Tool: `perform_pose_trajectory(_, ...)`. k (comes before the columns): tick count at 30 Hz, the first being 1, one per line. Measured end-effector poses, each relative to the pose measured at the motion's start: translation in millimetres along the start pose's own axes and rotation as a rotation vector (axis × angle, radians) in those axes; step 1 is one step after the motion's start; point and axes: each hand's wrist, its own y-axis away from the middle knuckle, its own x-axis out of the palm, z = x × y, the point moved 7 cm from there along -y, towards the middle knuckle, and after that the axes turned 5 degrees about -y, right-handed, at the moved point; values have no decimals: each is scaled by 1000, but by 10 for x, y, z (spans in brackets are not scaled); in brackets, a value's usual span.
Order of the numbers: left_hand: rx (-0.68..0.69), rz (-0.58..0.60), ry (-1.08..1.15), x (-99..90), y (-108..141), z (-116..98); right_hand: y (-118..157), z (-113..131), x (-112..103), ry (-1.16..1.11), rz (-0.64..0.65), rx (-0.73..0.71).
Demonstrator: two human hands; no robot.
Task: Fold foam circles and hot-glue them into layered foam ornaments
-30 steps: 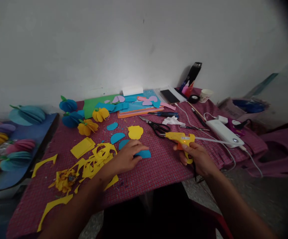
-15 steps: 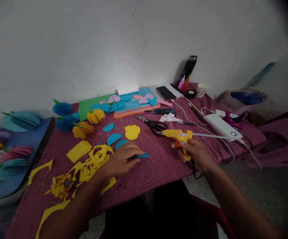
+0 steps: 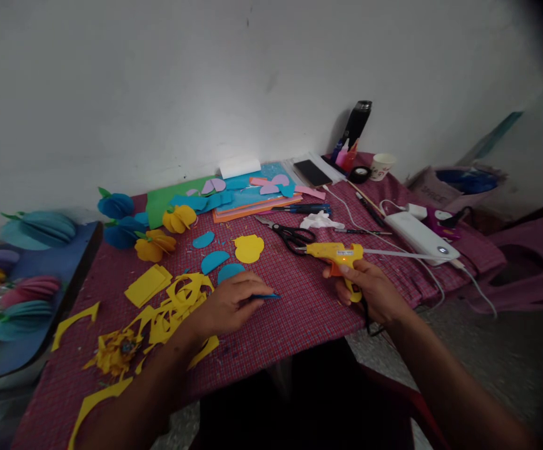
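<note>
My left hand [image 3: 234, 303] pinches a small folded blue paper piece [image 3: 266, 296] just above the checked tablecloth. My right hand [image 3: 365, 284] is wrapped round the handle of a yellow hot glue gun [image 3: 334, 252], its nozzle pointing left. A white glue stick [image 3: 393, 254] runs out of the gun's back. Close to the left hand lie blue paper half-rounds [image 3: 215, 261] and a yellow scalloped paper shape [image 3: 249, 249]. Black-handled scissors [image 3: 293, 236] rest beyond the nozzle.
Yellow paper scraps [image 3: 172, 312] and yellow sheets [image 3: 148, 285] lie at left. Several paper pumpkins [image 3: 156, 245] stand behind them. A white power bank [image 3: 421, 237] with cables is on the right. A phone [image 3: 313, 173], paper cup [image 3: 383, 167] and black flask [image 3: 358, 122] stand at the back.
The blue piece in my left hand has tilted and now shows as a thinner edge. My right hand and the glue gun stay almost still.
</note>
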Motion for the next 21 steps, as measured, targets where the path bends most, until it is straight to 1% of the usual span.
perform_pose_trajectory(5, -1, 6, -2, 1, 1, 9, 2, 6, 11, -8, 1, 3)
perform_pose_trajectory(8, -19, -33, -49, -9, -3, 58, 10, 3, 15, -13, 14, 6)
perform_pose_trajectory(11, -109, -105, -124, -42, 2, 189, 12, -10, 24, -27, 37, 32)
perform_pose_trajectory(14, -209, -101, -176, -54, 31, 345, 0, -8, 16, -11, 39, 51)
perform_pose_trajectory(16, -216, -61, -182, -51, 54, 404, -5, 12, 5, 58, 33, 56)
perform_pose_trajectory(18, -190, -29, -179, -59, 76, 424, -1, 44, 14, 173, 44, 66)
perform_pose_trajectory(21, -154, -9, -181, -87, 101, 428, 24, 106, 102, 349, 110, 104)
